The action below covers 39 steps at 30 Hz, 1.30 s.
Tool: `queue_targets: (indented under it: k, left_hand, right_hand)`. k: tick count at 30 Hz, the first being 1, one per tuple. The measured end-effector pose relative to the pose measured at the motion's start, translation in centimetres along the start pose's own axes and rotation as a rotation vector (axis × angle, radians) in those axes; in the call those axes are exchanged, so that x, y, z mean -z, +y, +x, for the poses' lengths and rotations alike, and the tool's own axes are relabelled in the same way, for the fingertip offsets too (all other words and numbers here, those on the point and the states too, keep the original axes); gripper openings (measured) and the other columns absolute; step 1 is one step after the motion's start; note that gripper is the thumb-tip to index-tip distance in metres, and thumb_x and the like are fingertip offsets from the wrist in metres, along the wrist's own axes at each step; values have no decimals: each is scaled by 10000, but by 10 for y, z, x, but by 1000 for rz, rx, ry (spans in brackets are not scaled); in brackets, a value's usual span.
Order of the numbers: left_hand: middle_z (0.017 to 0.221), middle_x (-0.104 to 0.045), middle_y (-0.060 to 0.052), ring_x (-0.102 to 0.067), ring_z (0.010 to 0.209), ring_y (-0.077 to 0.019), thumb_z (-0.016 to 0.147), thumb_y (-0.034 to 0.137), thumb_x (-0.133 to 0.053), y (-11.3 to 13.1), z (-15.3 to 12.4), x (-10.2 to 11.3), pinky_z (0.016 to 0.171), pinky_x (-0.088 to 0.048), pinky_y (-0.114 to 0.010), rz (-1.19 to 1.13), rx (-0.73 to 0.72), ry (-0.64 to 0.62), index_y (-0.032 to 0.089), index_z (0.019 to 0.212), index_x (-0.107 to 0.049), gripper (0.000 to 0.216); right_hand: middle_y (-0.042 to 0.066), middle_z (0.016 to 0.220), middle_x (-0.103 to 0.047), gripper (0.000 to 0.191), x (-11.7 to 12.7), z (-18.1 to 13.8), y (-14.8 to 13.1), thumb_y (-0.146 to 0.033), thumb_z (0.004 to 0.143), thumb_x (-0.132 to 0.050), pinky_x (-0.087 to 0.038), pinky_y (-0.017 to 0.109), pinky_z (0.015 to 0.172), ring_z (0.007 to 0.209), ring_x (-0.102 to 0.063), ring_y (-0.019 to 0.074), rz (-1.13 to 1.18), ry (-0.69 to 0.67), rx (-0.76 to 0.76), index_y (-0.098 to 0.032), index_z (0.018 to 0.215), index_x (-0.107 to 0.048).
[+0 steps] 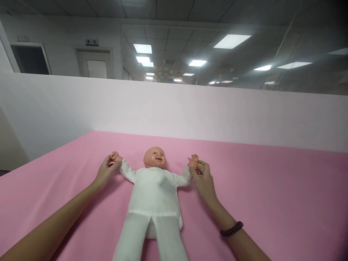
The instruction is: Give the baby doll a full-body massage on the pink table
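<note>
A baby doll [154, 192] lies on its back with its head away from me, its body white cloth and its head and hands plastic. Both of its arms are spread out to the sides and bent upward. My left hand [106, 170] pinches the doll's hand on the left, thumb and fingers closed round its wrist. On the other side my right hand [203, 181] grips the doll's other wrist. A bit of something light green [200, 164] shows by my right fingers; what it is I cannot tell. The doll's feet are out of view.
Under the doll spreads a pink padded surface [261, 203]. A low white wall [190, 108] runs along its far edge and left side. Beyond stand a door [97, 67] and a large glass pane reflecting ceiling lights. A black coil band [231, 229] circles my right wrist.
</note>
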State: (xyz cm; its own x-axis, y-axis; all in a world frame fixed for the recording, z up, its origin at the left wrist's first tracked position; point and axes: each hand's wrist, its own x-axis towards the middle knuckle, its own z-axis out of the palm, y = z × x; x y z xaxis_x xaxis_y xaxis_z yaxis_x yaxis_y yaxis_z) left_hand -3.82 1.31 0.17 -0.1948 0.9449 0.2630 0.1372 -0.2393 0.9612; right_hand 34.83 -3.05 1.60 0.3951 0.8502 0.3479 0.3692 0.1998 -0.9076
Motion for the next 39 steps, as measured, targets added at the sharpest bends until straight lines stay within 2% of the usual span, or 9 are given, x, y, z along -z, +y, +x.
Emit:
queue_targets:
  k: [5,8,11,16,20,24,28,33,39]
  left_hand:
    - [1051,-667,-76,-655,1015,-267,722,454,-788,10,8,28,914,-539,-405,-65,114,-223,198,1045,-605,450]
    - [1007,-689,-70,-672,963,-260,759,488,-758,16,9,46,877,-534,-385,15,154,-345,197,1021,-627,413]
    - [915,-681,-39,-660,857,-235,775,516,-734,17,11,62,763,-518,-333,158,154,-441,214,1019,-639,400]
    - [907,-673,-27,-634,847,-228,738,477,-763,9,17,82,735,-485,-299,288,97,-576,245,1034,-636,397]
    - [851,-675,-49,-620,777,-241,711,450,-753,8,17,86,704,-486,-318,314,73,-647,244,983,-681,349]
    - [802,-666,-52,-600,717,-229,719,431,-711,14,13,82,672,-477,-307,315,77,-666,248,918,-718,271]
    - [820,-679,-69,-627,778,-270,656,428,-694,10,14,80,697,-509,-335,301,128,-609,233,880,-721,299]
    - [735,-658,-46,-616,720,-261,616,354,-650,2,21,88,694,-522,-359,239,173,-553,241,853,-729,274]
    - [804,-695,-71,-640,770,-259,686,383,-671,-5,18,91,719,-511,-351,151,139,-447,204,771,-715,203]
  right_hand:
    - [63,984,-685,634,16,9,-9,-540,705,-662,-522,351,649,662,-628,199,-32,-60,-125,-243,1193,-386]
    - [61,981,-677,672,31,15,-15,-503,667,-696,-509,336,550,558,-594,177,-30,-109,-180,-245,1195,-369]
    - [54,957,-661,654,47,18,-20,-535,668,-717,-484,302,517,588,-597,173,-89,-157,-202,-236,1160,-405]
    - [8,782,-621,596,78,26,-14,-573,703,-724,-412,257,516,559,-526,133,-321,-450,-240,-216,1118,-487]
    - [27,785,-616,505,96,34,0,-554,666,-771,-390,250,528,610,-513,139,-379,-659,-285,-202,964,-565]
    - [45,826,-621,448,103,39,12,-555,657,-777,-398,254,562,698,-537,166,-385,-746,-284,-206,864,-586]
    - [41,836,-619,429,106,42,20,-529,647,-785,-364,254,569,702,-514,160,-434,-789,-310,-202,840,-585]
    - [8,766,-589,350,112,44,27,-363,572,-812,-363,264,600,685,-482,152,-447,-781,-294,-199,761,-568]
    - [0,831,-584,317,107,41,27,-312,615,-777,-403,272,688,770,-509,168,-355,-873,-190,-206,885,-648]
